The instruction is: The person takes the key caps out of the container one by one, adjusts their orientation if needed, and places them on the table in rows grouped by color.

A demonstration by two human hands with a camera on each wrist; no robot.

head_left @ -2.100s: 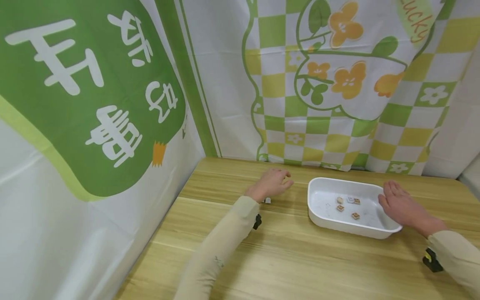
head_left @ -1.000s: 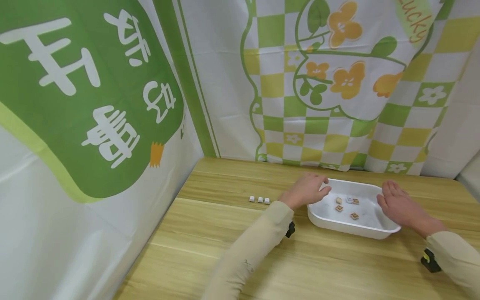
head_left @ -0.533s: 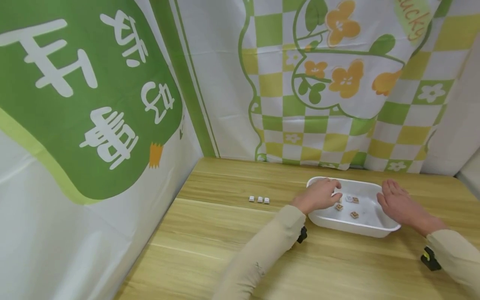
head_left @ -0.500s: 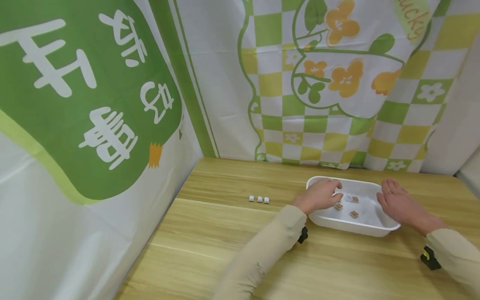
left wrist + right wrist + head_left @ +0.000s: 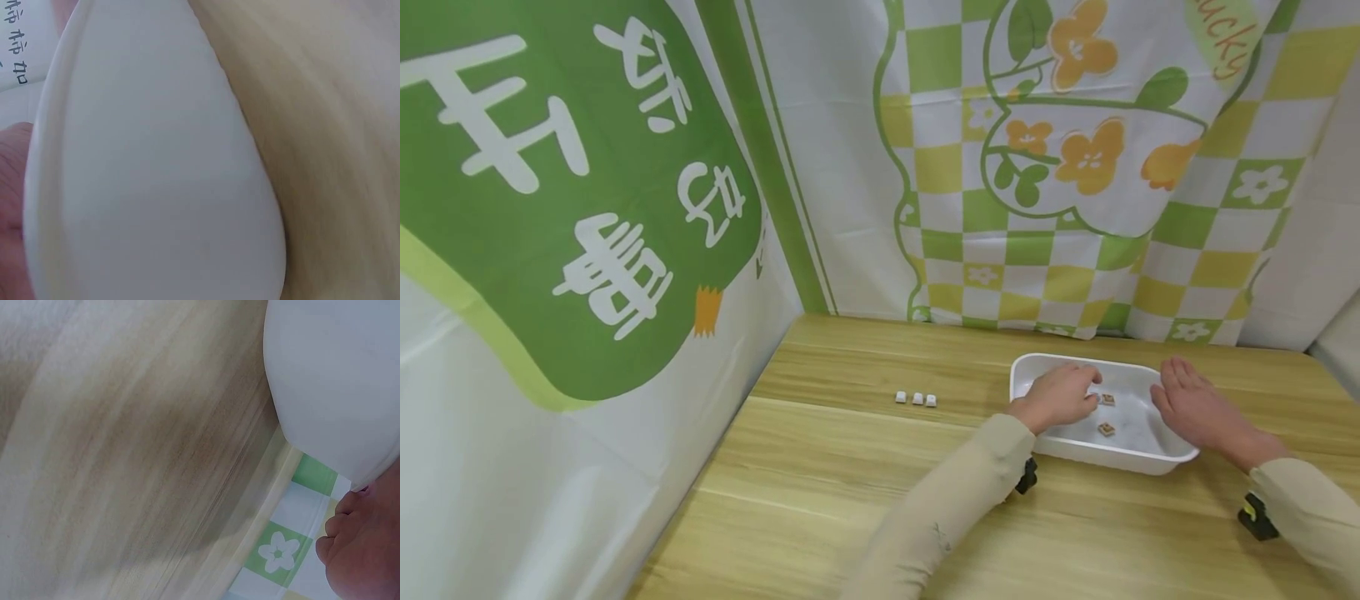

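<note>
In the head view, my left hand is inside the white tray, its thumb and index finger apart and bent down near small square pieces that look like keycaps. A brown-topped keycap lies just beyond the fingertips, with a white one partly hidden beside it. Closer to the tray's front is another brown-topped keycap. The hand covers the rest of that area. My right hand rests on the tray's right rim, fingers extended and thumb towards the inside; in the right wrist view its fingers touch the rim.
Left of the tray, 3 white keycaps stand in a short row on the wooden table. A patterned cloth hangs behind the table's back edge, and a green-and-white cloth hangs along the left side.
My left hand has travelled right from beside the white keycaps, over the tray's left rim and further into the tray, covering some keycaps. The right hand has stayed on the rim.
</note>
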